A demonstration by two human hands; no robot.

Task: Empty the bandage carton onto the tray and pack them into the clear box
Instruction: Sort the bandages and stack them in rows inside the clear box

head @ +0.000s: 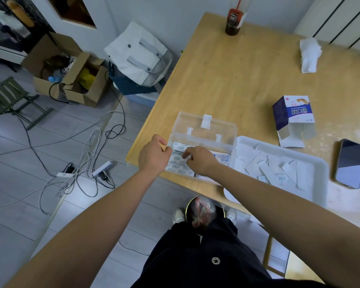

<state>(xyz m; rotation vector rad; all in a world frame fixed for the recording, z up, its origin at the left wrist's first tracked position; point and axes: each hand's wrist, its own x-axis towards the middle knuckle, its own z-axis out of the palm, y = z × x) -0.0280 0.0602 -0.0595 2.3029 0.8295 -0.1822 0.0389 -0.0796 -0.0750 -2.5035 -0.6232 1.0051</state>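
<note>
- The right hand (200,161) reaches in from the lower right of the frame to the centre, knuckles up, fingers curled down into the clear rectangular plastic box (206,129). Its fingertips pinch a white bandage strip (186,156) just over the packed layer.
- The left hand (154,156) comes in from the lower left, back of the hand up, forearm bare. Its fingers are curled at the box's left rim; I cannot tell whether they actually grip the rim or only rest against it.
- The box sits at the near left corner of the pale wooden table (227,80), in the middle of the frame. Its hinged lid stands open on the far side, with a white latch on the lid.
- Inside lie flat wrapped bandages (178,163), white with blue print, stacked in overlapping rows across the floor of the box.
- A white rectangular plastic tray (318,163) lies just beside the box, to its right, with more loose white bandage wrappers (279,169) scattered in it at angles.
- The blue-and-white cardboard bandage carton (293,119) lies on its side beyond the tray, right of centre, with its end flaps open toward the tray.
- A dark smartphone (350,164) lies screen up at the right edge, just beside the tray.
- A crumpled white tissue (309,55) lies at the upper right.
</note>
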